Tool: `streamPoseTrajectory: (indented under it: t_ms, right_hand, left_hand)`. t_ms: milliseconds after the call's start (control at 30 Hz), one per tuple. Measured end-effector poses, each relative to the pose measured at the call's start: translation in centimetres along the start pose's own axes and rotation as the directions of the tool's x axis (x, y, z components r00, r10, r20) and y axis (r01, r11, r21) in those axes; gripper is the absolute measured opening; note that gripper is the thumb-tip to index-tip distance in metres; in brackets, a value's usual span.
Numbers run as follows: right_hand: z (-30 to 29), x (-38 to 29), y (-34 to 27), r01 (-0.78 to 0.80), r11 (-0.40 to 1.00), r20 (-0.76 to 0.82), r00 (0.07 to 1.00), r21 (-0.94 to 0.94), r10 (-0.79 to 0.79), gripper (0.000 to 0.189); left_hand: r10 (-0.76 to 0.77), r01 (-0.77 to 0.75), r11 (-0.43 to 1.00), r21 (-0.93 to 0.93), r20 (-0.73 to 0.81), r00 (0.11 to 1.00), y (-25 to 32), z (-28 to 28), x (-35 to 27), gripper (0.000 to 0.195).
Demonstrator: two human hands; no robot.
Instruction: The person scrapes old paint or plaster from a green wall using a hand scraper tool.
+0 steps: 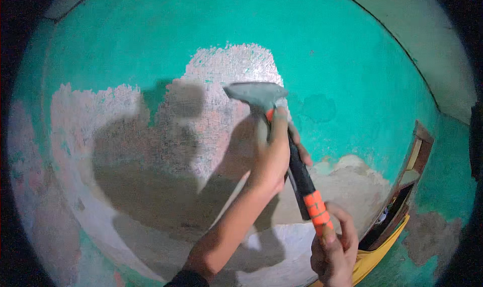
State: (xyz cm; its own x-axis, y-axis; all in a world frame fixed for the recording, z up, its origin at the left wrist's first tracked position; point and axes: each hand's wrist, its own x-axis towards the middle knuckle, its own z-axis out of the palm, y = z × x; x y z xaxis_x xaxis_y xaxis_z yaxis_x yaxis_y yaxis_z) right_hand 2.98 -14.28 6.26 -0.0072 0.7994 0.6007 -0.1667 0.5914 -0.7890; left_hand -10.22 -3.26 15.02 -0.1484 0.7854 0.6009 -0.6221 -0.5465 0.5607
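A long-handled scraper (300, 172) with a black and orange grip slants up across the wall in front of me. Its wide grey head (257, 93) lies at or very close to the wall, over the right part of a pale bare patch (234, 62); contact cannot be told. My left hand (277, 147) wraps the upper handle just below the head, the thumb pointing up along it. Around the orange lower end closes my right hand (336, 243). Green paint (332, 61) borders the patch above and to the right, with a ragged upper edge.
Dark shadows (143, 166) of me and my arms cover much of the bare wall. Lower down, the surface is grey-brown (351, 189). At the right are a wooden-framed opening (409, 174) and a yellow cloth (383, 262). The ceiling (422, 30) meets the wall above.
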Motion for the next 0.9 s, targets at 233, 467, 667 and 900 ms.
streamPoseTrajectory:
  t_ms: [233,467,667,900]
  right_hand:
    - [-1.5,-3.9,7.8,0.021,0.997,0.017,1.0,-0.071,-0.02,0.045]
    - [-3.5,-7.7,13.2,-0.169,0.976,-0.139,0.972,0.134,0.187,0.022]
    - [-5.5,-11.0,17.4,-0.153,0.963,-0.228,0.952,0.221,0.204,0.019]
    - [-6.2,-11.3,17.0,-0.059,0.989,-0.236,0.968,0.136,0.09,0.021]
  left_hand:
    - [-0.064,0.064,0.987,0.145,-0.002,0.998,-4.7,-3.5,-3.8,0.03]
    - [-0.112,0.122,0.966,0.229,-0.054,0.992,-8.9,-5.1,-7.1,0.021]
    - [-0.18,0.205,0.957,0.206,-0.135,0.974,-12.0,-6.0,-9.8,0.022]
    - [-0.19,0.21,0.965,0.155,-0.133,0.973,-14.0,-6.2,-10.8,0.024]
